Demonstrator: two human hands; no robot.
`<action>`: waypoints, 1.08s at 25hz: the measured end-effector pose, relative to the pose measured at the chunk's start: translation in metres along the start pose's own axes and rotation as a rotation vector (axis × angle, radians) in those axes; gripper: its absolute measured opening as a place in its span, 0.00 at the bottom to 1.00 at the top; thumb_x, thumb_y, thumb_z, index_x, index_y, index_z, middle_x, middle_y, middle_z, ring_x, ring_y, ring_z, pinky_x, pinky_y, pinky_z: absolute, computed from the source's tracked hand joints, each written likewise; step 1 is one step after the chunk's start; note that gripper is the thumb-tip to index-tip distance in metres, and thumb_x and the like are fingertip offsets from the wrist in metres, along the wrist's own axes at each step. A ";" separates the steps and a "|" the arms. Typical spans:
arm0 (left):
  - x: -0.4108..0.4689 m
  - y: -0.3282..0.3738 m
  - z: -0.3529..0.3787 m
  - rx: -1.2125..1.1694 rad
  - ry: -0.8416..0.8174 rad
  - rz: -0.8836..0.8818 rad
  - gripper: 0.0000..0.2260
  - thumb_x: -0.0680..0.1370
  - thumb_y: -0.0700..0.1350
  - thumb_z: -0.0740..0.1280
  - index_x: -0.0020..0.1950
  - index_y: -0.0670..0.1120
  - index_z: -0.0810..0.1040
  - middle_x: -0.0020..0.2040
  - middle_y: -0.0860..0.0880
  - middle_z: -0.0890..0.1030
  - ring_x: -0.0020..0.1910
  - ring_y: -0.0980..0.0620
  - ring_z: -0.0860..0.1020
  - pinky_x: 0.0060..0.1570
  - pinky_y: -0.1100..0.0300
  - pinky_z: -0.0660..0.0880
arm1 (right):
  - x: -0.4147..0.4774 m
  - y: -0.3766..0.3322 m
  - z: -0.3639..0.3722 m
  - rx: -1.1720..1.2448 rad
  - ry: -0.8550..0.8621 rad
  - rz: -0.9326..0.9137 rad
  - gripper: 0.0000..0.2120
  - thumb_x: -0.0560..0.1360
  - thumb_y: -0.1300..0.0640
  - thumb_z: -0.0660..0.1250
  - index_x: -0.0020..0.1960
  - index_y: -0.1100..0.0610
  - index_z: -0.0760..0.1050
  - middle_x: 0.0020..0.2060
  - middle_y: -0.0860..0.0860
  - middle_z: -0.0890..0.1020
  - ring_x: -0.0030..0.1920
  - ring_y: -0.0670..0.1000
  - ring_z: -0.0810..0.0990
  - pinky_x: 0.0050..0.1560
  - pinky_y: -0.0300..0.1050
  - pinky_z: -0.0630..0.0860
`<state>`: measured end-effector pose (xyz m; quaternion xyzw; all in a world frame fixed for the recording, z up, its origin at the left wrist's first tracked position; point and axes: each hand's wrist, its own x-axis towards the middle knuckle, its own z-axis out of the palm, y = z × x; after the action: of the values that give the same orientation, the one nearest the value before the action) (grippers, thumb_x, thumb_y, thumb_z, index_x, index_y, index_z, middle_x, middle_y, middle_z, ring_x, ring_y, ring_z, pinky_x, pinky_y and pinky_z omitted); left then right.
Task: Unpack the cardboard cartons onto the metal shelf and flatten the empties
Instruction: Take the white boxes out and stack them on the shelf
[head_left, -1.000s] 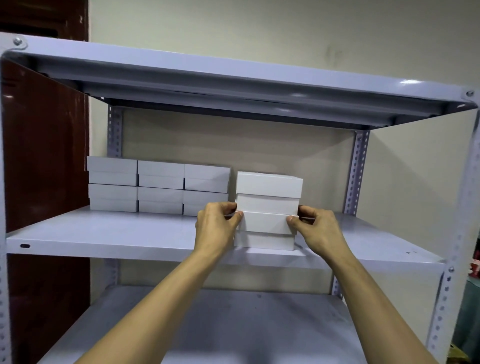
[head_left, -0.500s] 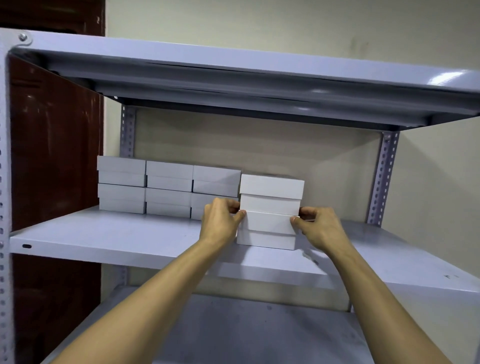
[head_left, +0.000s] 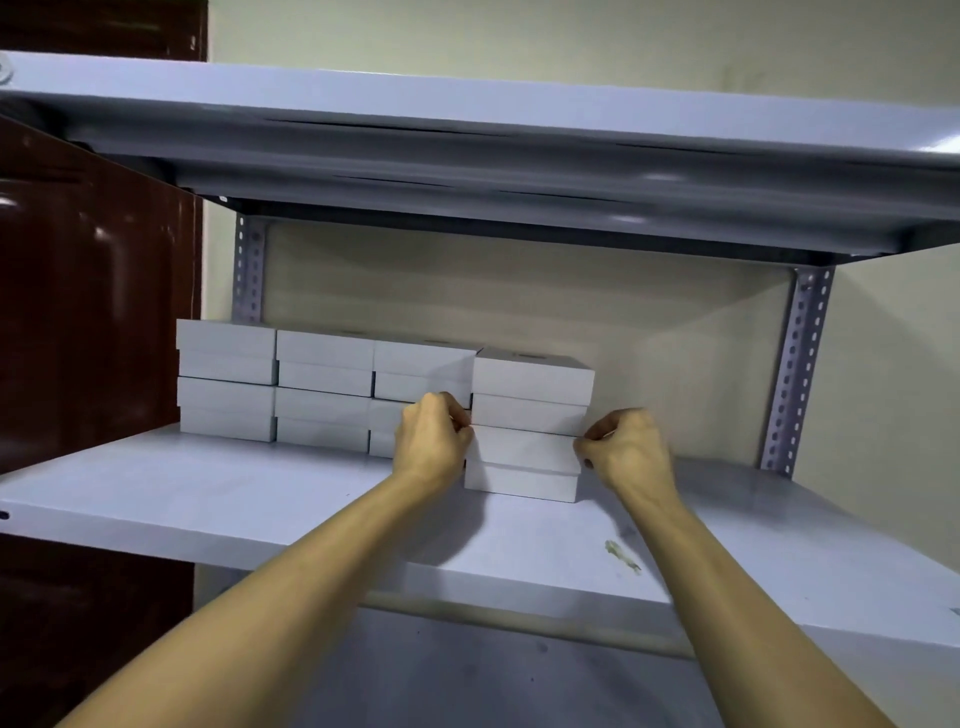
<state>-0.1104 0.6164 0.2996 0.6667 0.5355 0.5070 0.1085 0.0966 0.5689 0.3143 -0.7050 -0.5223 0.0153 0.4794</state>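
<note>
A stack of two white boxes (head_left: 530, 415) stands on the middle board of the grey metal shelf (head_left: 208, 499), right beside a row of matching white boxes (head_left: 322, 384) along the back. My left hand (head_left: 434, 441) grips the stack's left side with curled fingers. My right hand (head_left: 628, 452) pinches its right side at the same height. The stack sits slightly in front of the row, with its left side against the row's right end. No cardboard carton is in view.
The upper shelf board (head_left: 467, 135) hangs low above the boxes. Perforated uprights (head_left: 795, 374) stand at the back corners. Bare board lies right of the stack, with a small smudge (head_left: 623, 556) near the front. A lower board (head_left: 467, 675) and a dark brown door (head_left: 78, 312) are visible.
Both hands have slid the stack further back on the board, closer to the row. My view has moved nearer and to the right.
</note>
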 end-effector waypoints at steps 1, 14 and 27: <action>0.000 0.000 0.002 0.028 -0.001 0.015 0.06 0.75 0.38 0.67 0.46 0.46 0.82 0.41 0.46 0.84 0.43 0.44 0.82 0.43 0.52 0.79 | 0.001 0.000 0.001 0.009 0.015 -0.002 0.02 0.67 0.60 0.73 0.36 0.56 0.82 0.33 0.52 0.84 0.37 0.56 0.83 0.40 0.48 0.82; 0.006 0.003 0.014 0.375 -0.398 0.037 0.19 0.79 0.43 0.64 0.69 0.45 0.68 0.64 0.39 0.71 0.64 0.34 0.71 0.61 0.46 0.72 | 0.012 -0.010 0.017 -0.063 -0.244 0.077 0.24 0.79 0.60 0.68 0.74 0.60 0.71 0.65 0.57 0.79 0.62 0.57 0.79 0.59 0.41 0.73; 0.003 -0.007 0.010 0.457 -0.446 0.068 0.33 0.80 0.51 0.65 0.81 0.58 0.51 0.70 0.41 0.66 0.69 0.36 0.64 0.68 0.43 0.69 | -0.007 -0.011 0.017 -0.142 -0.332 -0.025 0.35 0.79 0.56 0.66 0.82 0.52 0.55 0.75 0.55 0.69 0.70 0.57 0.73 0.64 0.44 0.71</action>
<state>-0.1071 0.6258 0.2918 0.7858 0.5761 0.2183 0.0536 0.0762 0.5746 0.3092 -0.7184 -0.6029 0.0885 0.3356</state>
